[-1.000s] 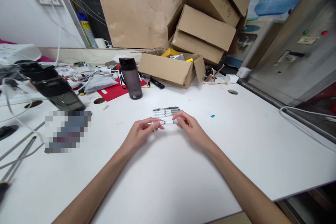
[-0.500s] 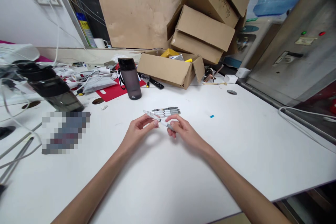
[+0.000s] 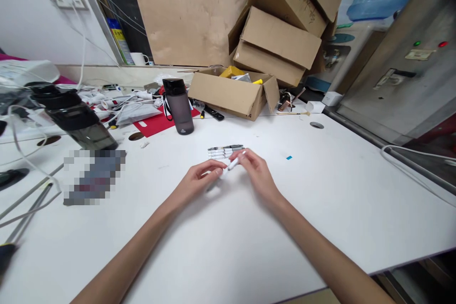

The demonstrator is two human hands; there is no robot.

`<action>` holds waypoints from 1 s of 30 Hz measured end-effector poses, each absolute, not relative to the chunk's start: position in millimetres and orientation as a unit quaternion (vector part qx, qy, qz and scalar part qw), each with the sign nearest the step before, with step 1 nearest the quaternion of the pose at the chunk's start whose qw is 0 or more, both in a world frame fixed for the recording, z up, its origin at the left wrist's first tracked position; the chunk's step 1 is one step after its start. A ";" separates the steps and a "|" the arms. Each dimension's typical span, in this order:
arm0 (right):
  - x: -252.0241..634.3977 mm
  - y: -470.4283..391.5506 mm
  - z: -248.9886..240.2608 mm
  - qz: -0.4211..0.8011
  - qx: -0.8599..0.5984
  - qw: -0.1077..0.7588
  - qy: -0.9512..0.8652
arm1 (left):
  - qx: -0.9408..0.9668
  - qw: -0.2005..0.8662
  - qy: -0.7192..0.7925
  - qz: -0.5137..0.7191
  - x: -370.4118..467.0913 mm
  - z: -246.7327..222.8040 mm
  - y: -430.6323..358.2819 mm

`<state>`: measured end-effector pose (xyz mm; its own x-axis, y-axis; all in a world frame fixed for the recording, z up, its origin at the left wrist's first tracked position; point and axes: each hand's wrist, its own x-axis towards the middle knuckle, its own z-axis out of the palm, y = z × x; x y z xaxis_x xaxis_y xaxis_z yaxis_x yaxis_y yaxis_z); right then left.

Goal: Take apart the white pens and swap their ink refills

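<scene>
Over the middle of the white table [image 3: 228, 247], my right hand [image 3: 257, 173] pinches a white pen part [image 3: 233, 163] that slants up to the right. My left hand [image 3: 199, 178] is closed at the lower left end of it, its thumb and fingertips round a pale, blurred piece [image 3: 224, 171]. Whether the two pieces are joined I cannot tell. Just behind the hands lies a row of several pens [image 3: 223, 150], side by side, partly hidden by my right fingers.
A dark bottle [image 3: 180, 107] stands behind on the left, near a red sheet [image 3: 153, 126]. An open cardboard box [image 3: 224, 95] sits at the back. A larger bottle [image 3: 76, 118] and a small blue piece [image 3: 289, 157] flank the hands.
The held pen, earlier slanting down to the right between both hands, now shows as a white part slanting up to the right. My right hand has turned and moved slightly up.
</scene>
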<state>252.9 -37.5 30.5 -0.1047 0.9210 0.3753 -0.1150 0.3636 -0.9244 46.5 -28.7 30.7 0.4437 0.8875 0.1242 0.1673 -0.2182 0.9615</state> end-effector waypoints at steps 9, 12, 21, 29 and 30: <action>279.8 -26.8 47.9 0.627 -0.183 0.700 -0.289 | 0.662 0.418 0.480 0.396 30.8 14.9 -18.7; 285.2 -27.7 54.1 0.649 -0.157 0.700 -0.252 | 0.673 0.411 0.499 0.358 29.7 12.1 -19.1; 289.9 -29.2 58.3 0.657 -0.116 0.709 -0.228 | 0.707 0.402 0.502 0.293 32.0 11.7 -20.8; 292.4 -31.6 57.9 0.658 -0.098 0.710 -0.231 | 0.716 0.405 0.494 0.281 31.0 10.8 -21.0; 292.0 -32.0 58.1 0.660 -0.097 0.708 -0.230 | 0.717 0.406 0.492 0.281 30.6 10.7 -21.1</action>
